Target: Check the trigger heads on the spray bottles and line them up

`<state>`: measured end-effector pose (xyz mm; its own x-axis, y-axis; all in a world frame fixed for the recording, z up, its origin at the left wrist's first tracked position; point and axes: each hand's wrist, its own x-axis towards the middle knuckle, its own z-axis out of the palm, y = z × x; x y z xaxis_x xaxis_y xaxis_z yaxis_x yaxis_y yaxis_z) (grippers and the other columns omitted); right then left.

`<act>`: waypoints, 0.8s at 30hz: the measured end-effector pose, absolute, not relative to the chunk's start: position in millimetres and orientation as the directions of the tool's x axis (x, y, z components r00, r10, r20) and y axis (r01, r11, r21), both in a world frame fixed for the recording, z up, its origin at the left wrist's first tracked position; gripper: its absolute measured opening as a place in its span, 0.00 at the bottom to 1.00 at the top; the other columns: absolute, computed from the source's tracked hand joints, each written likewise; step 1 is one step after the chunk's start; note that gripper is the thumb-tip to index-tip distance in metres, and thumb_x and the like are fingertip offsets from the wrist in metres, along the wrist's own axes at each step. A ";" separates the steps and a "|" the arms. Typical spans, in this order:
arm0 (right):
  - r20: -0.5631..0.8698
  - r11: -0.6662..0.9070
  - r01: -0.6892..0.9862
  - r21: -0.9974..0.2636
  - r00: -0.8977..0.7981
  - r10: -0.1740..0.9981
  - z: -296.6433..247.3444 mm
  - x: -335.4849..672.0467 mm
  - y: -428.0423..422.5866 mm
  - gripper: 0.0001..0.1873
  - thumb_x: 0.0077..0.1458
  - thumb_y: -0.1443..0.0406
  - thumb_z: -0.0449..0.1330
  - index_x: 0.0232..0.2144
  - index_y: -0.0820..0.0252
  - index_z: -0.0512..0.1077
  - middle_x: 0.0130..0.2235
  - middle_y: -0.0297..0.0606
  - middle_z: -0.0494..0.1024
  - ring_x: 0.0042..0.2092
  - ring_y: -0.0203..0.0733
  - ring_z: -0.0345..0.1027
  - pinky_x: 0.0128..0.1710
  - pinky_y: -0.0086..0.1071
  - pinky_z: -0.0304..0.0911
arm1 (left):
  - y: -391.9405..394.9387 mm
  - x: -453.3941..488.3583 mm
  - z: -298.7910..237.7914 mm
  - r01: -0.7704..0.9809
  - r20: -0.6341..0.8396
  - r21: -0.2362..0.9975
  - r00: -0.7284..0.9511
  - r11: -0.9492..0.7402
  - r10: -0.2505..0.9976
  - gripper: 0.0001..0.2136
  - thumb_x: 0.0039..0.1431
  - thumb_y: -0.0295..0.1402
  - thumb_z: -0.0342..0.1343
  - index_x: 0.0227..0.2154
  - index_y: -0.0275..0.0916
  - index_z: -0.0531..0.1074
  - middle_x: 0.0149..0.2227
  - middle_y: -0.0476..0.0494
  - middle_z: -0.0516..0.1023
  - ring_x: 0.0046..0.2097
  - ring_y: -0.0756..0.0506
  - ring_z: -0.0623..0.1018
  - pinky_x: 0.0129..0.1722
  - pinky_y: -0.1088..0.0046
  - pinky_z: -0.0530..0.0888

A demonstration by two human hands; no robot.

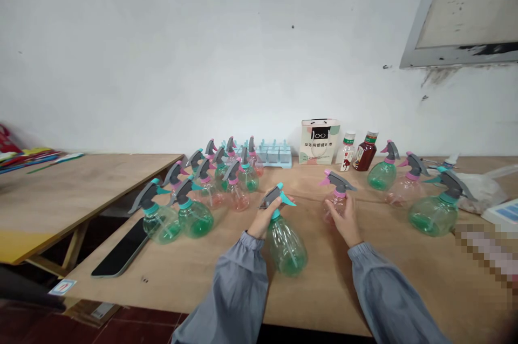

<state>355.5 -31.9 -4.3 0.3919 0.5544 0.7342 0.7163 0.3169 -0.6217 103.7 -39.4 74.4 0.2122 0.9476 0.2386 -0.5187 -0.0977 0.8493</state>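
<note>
My left hand (267, 216) is closed around the grey and turquoise spray head of a green spray bottle (288, 249), whose body tilts down to the right. My right hand (343, 218) grips the body of a pink spray bottle (334, 204) just below its grey and pink head. Left of my hands stands a cluster of spray bottles (196, 219), some green and some pink. On the right are two green bottles, the nearer green bottle (434, 215) and the farther green bottle (382, 174), with a pink bottle (404, 191) between them.
A black phone (121, 249) lies at the table's left edge. Along the wall stand a light blue mould tray (279, 158), a paper bag (319, 150), a white bottle (347, 155) and a dark red bottle (365, 155). Another table (81, 187) is at left.
</note>
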 end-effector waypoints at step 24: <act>0.745 0.348 0.712 -0.610 0.367 0.557 -6.5 354.0 -34.2 0.34 0.54 0.39 0.55 0.51 0.58 0.63 0.45 0.47 0.70 0.49 0.53 0.63 0.51 0.50 0.60 | -27.8 -13.2 68.9 0.549 0.647 0.761 -0.602 -0.346 0.467 0.15 0.51 0.46 0.58 0.30 0.38 0.76 0.24 0.49 0.73 0.30 0.48 0.72 0.34 0.73 0.68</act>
